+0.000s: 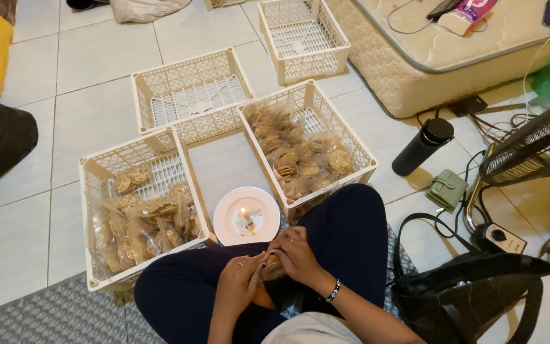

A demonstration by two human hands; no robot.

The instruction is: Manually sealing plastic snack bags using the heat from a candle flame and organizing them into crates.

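Observation:
My left hand (pixel 240 280) and my right hand (pixel 297 253) meet over my lap, both pinching a small clear packet of cookies (pixel 270 264). Just beyond them a lit candle (pixel 246 218) stands on a white saucer (pixel 229 226) on the floor. A cream crate (pixel 90 191) at my left holds several bagged cookies (pixel 141 223). Another crate (pixel 351 150) at my right holds more cookie packets (pixel 297 159).
Two empty crates (pixel 189 79) (pixel 303 38) sit farther back. A mattress (pixel 428 57) lies at the top right, with a black bottle (pixel 423 146), a green wallet (pixel 447 189), a fan (pixel 536 146), cables and a black bag (pixel 472 296) at my right.

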